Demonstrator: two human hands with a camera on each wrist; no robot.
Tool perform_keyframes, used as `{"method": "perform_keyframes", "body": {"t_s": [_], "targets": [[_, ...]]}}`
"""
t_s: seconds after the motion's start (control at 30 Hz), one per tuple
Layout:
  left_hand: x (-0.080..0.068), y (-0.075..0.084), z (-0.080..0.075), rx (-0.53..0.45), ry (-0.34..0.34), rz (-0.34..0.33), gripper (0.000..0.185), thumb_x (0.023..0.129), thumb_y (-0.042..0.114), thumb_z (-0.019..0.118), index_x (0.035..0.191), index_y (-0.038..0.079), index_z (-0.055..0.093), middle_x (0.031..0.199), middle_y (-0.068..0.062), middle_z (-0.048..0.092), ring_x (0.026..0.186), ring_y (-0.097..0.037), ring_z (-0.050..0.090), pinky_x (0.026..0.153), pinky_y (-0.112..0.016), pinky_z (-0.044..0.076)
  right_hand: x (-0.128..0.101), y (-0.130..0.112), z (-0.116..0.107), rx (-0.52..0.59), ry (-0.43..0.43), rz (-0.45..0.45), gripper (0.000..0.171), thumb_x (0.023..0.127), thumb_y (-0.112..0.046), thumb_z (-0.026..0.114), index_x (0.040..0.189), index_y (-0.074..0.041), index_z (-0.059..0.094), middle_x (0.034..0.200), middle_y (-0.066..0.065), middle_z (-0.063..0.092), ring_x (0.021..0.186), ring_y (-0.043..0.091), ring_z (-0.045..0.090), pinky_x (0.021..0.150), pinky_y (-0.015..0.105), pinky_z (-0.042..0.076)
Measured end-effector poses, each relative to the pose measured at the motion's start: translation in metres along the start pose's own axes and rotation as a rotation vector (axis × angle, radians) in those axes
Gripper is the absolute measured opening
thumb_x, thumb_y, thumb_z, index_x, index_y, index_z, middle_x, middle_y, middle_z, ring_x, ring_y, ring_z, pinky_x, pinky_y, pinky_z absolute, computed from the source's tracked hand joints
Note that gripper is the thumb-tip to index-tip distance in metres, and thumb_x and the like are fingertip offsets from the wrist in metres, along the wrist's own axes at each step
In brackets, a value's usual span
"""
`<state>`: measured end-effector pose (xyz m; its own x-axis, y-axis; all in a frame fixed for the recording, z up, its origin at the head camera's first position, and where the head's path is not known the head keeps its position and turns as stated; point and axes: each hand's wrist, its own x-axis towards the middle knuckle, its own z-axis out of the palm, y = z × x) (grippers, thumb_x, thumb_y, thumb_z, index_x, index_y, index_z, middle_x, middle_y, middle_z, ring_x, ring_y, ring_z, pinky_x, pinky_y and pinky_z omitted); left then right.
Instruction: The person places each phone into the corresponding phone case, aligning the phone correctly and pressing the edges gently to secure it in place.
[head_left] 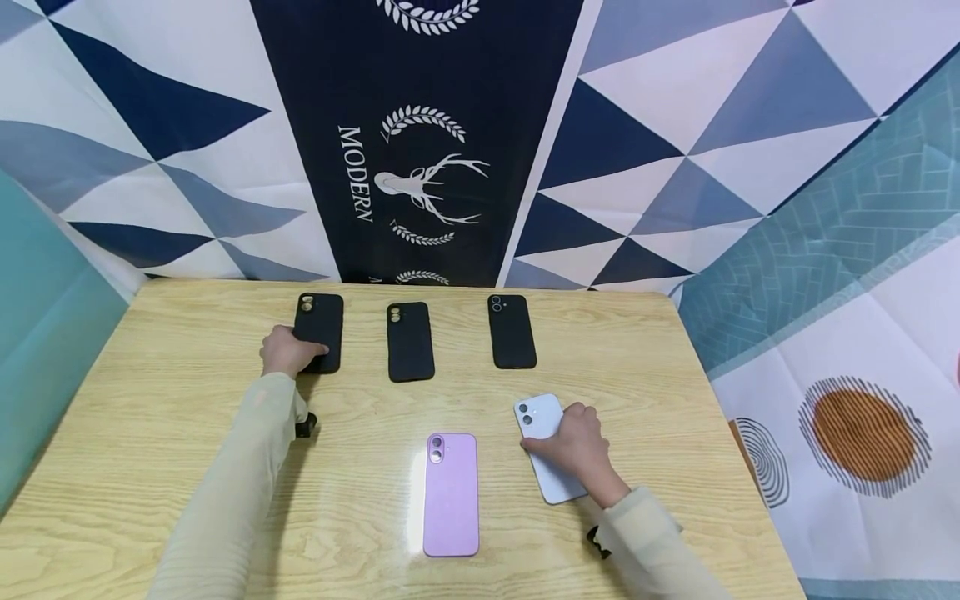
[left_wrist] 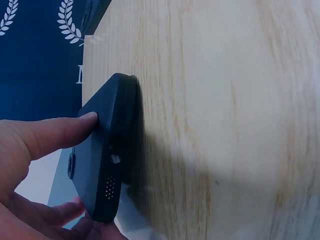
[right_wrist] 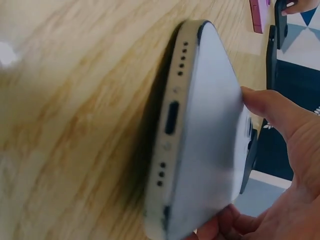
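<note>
Currently L hand (head_left: 288, 350) clamped, thumb + fingers, on leftmost blk case (head_left: 324, 321) near far edge of table (head_left: 360, 500); R hand (head_left: 577, 442) likewise on white phone (head_left: 542, 415), closer in. Lilac phone (head_left: 452, 500) lies between, front; mid blk case (head_left: 410, 342) & right blk case (head_left: 512, 332) beyond. Step: prob. gripping/positioning both. Next move likely calls for firm edge hold, no slip.

A small curtained-off corner, home or studio unclear, surrounds a pale wood-grain tabletop (head_left: 352, 500). Behind the tabletop hangs a creased navy, white and grey-blue triangle-patterned sheet (head_left: 450, 92) lettered "MODERN"; right of it, a white-and-teal circle-printed sheet (head_left: 817, 342); left of it, a plain teal panel (head_left: 45, 342).
</note>
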<state>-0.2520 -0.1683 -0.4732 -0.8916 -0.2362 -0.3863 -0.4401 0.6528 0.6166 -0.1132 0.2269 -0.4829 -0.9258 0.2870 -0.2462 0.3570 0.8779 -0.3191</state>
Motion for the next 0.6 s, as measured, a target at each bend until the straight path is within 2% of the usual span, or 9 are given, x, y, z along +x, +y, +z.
{"method": "perform_keyframes", "body": {"t_s": [0.17,0.3,0.47,0.6], "targets": [[-0.001,-0.003,-0.004,-0.063,-0.001,-0.009,0.064,0.088,0.018,0.061,0.139,-0.01,0.034,0.14,-0.032,0.036,0.127,-0.045,0.037,0.105,-0.052,0.039,0.002,0.003,0.004,0.076,-0.001,-0.024,0.083,0.056,-0.042,0.086,0.102,0.012,0.044,0.094,0.025,0.047,0.073,0.027,0.048,0.051,0.032,0.044],[-0.001,-0.004,-0.006,-0.095,0.01,-0.016,0.056,0.09,0.015,0.058,0.137,-0.008,0.039,0.139,-0.029,0.04,0.126,-0.042,0.04,0.104,-0.049,0.041,0.002,0.007,0.005,0.157,-0.006,-0.038,0.083,0.057,-0.035,0.087,0.107,0.014,0.042,0.095,0.025,0.045,0.076,0.027,0.048,0.057,0.03,0.045],[-0.002,-0.006,-0.01,-0.106,0.011,-0.01,0.048,0.092,0.015,0.057,0.133,-0.007,0.046,0.135,-0.029,0.045,0.107,-0.037,0.055,0.088,-0.043,0.051,0.002,0.009,0.005,0.205,-0.021,-0.037,0.086,0.06,-0.034,0.086,0.113,0.017,0.042,0.099,0.028,0.045,0.08,0.03,0.049,0.063,0.034,0.048],[-0.004,-0.008,-0.015,-0.1,0.007,-0.015,0.045,0.092,0.016,0.057,0.13,-0.007,0.049,0.131,-0.029,0.048,0.09,-0.031,0.06,0.073,-0.035,0.052,0.003,0.012,0.001,0.262,-0.054,-0.028,0.079,0.063,-0.031,0.084,0.112,0.016,0.045,0.1,0.029,0.048,0.081,0.03,0.052,0.062,0.034,0.051]]}}
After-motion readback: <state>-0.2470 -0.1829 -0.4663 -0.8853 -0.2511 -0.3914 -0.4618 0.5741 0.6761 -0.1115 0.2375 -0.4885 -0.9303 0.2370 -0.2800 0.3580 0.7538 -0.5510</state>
